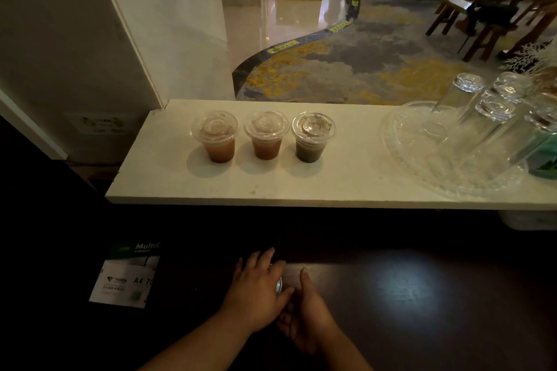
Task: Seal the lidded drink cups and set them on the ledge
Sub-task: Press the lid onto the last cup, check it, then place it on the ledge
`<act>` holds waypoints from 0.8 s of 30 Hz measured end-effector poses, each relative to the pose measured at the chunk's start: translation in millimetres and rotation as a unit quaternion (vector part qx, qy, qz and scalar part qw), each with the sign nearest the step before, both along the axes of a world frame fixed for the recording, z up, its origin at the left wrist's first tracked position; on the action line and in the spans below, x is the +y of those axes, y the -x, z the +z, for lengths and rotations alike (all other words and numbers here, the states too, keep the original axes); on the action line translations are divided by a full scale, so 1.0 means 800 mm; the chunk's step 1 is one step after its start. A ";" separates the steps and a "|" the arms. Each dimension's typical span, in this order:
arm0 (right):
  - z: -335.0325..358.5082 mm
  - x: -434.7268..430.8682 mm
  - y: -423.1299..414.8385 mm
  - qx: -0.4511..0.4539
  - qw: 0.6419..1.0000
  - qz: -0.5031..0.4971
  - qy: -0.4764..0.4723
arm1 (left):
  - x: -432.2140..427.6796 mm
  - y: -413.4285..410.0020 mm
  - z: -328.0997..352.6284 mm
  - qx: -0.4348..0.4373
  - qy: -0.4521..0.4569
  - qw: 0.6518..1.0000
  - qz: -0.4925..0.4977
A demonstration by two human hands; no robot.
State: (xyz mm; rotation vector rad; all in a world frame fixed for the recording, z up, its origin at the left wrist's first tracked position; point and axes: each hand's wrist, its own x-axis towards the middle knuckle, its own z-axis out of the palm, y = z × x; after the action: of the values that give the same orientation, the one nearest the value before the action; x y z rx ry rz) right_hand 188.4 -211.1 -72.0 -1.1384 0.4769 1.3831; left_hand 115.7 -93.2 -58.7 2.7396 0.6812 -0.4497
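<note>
Three clear plastic cups with clear lids stand in a row on the white ledge [331,181]. The left cup [215,137] and the middle cup [265,135] hold a brownish drink; the right cup [312,137] holds a dark greenish one. Below the ledge, on the dark wooden counter, my left hand [257,289] lies palm down over another cup, of which only a sliver of the lid rim [279,285] shows. My right hand [307,315] wraps around that cup from the right, thumb up. The rest of this cup is hidden by both hands.
A clear glass tray [407,141] with several upturned glasses [494,111] fills the ledge's right part. A green box [542,163] stands at the far right. A pack of A4 paper [126,277] lies low on the left. A white wall corner bounds the ledge's left end.
</note>
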 end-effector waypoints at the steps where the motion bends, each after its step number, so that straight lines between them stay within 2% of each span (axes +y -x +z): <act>1: 0.002 0.000 0.000 0.006 1.000 -0.005 -0.007 | -0.001 0.001 -0.001 -0.002 -0.006 1.000 -0.001; 9: -0.007 0.000 -0.009 0.025 1.000 -0.006 -0.007 | -0.002 -0.003 -0.011 -0.024 -0.056 0.998 -0.018; 21: -0.001 -0.004 -0.008 0.000 0.999 0.030 -0.023 | 0.000 -0.008 0.021 0.051 0.009 0.999 -0.015; 24: 0.001 -0.003 -0.007 -0.001 0.999 0.017 -0.035 | 0.003 -0.001 0.032 0.052 0.021 0.998 0.024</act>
State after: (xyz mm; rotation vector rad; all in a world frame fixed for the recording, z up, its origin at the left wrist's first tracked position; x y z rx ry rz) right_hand 194.1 -213.6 -70.9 -1.0958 0.4054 1.4171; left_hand 116.8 -90.6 -32.9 2.6696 0.7543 -0.5927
